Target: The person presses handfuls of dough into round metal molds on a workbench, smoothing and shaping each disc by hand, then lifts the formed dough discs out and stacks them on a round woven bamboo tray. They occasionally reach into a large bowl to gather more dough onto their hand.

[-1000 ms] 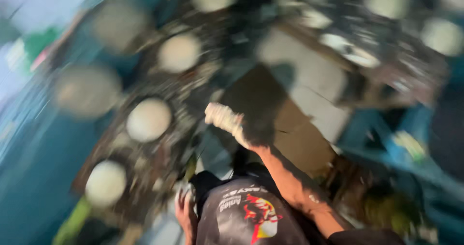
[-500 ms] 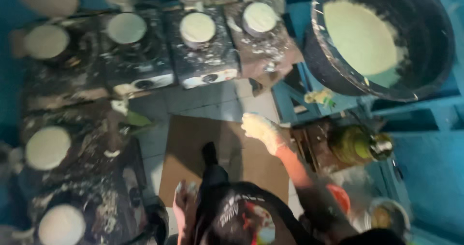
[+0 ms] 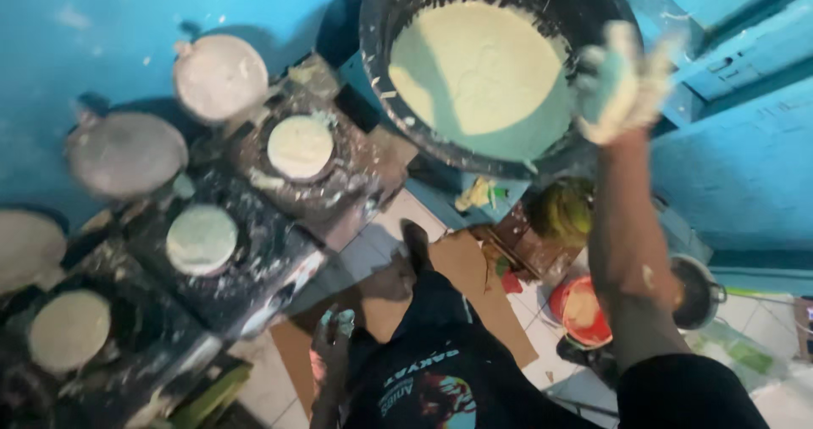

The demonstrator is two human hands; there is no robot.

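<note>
A large black tub [image 3: 398, 99] of pale batter [image 3: 478, 69] is seen at the top of the view, raised on a blue stand, and the right hand [image 3: 622, 82] is held at its right rim, over the edge of the batter. The hand is coated in batter and blurred; the fingers are spread and nothing can be made out in its grasp, though whether the rim is touched cannot be told. The forearm is stretched up from the lower right. The left hand [image 3: 332, 344] is hung low beside the dark printed shirt [image 3: 423, 387], well apart from the tub, with the fingers loosely curled and smeared with batter; nothing is seen in it. To the left of the tub a row of batter-spattered stoves [image 3: 254, 268] is set along the blue wall [image 3: 85, 22], and three small pans with round pale cakes [image 3: 300, 146] are placed on them. Two round lids [image 3: 220, 77] are propped behind the stoves, against the wall. A sheet of brown cardboard [image 3: 461, 268] is laid on the tiled floor under the person's foot [image 3: 415, 243]. Below the tub, near the right forearm, a red bowl [image 3: 584, 310] and a metal pot [image 3: 699, 293] are stood on the floor
</note>
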